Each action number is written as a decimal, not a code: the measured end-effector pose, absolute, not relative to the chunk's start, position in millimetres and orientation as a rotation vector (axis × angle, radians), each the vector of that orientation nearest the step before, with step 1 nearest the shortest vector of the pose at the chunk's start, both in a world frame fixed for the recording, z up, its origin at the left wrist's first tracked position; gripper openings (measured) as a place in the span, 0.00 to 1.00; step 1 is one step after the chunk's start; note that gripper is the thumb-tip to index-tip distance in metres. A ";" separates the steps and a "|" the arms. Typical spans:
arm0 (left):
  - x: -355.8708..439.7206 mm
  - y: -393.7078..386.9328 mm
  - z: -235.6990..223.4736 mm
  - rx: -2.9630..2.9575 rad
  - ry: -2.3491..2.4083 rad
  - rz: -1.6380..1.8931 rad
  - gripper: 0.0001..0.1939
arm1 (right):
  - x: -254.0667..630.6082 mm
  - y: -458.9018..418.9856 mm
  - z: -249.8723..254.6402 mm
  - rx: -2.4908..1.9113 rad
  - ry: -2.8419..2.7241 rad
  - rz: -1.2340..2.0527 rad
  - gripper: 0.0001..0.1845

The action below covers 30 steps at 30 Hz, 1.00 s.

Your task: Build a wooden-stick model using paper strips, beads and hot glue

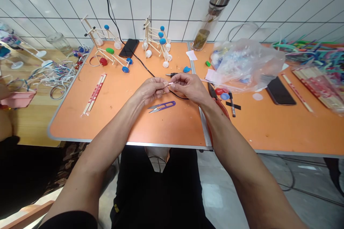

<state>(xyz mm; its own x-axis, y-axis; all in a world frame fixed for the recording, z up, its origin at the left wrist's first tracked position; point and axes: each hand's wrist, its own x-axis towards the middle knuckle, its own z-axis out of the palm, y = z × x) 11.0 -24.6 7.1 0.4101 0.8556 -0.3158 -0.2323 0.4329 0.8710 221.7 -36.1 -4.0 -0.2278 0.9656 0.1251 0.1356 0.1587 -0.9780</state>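
My left hand (153, 89) and my right hand (188, 85) meet above the orange table (177, 128), fingertips pinched. Between them is a small pale pink piece (170, 83), mostly hidden by the fingers; its kind is unclear. A black cable (142, 64) passes beneath both hands. Just below them lie purple thread snips (163, 106), blades pointing left. Behind the right hand shows the dark tip of a tool (172, 74). Red-handled pliers (219, 102) rest by the right forearm, partly covered by it.
Two stick models with coloured caps (107, 50) (158, 41) stand at the back, a phone (129, 48) between them. Wrapped chopsticks (94, 93) lie left. Rightward are a tea bottle (209, 21), a plastic bag (247, 64), a marker (232, 104) and another phone (281, 91).
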 end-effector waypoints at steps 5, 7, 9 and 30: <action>11.8 -23.8 7.9 0.819 0.909 0.785 0.12 | 221.3 -36.5 -3.2 -1.094 -1.560 1.177 0.17; 12.1 -23.8 7.7 0.810 0.915 0.783 0.11 | 221.4 -36.5 -3.1 -1.095 -1.574 1.167 0.16; 12.0 -23.9 7.0 0.803 0.908 0.782 0.10 | 221.6 -36.4 -3.3 -1.096 -1.590 1.152 0.16; 14.3 -28.7 10.4 0.862 0.891 0.822 0.14 | 222.3 -34.8 -6.1 -1.107 -1.595 1.066 0.16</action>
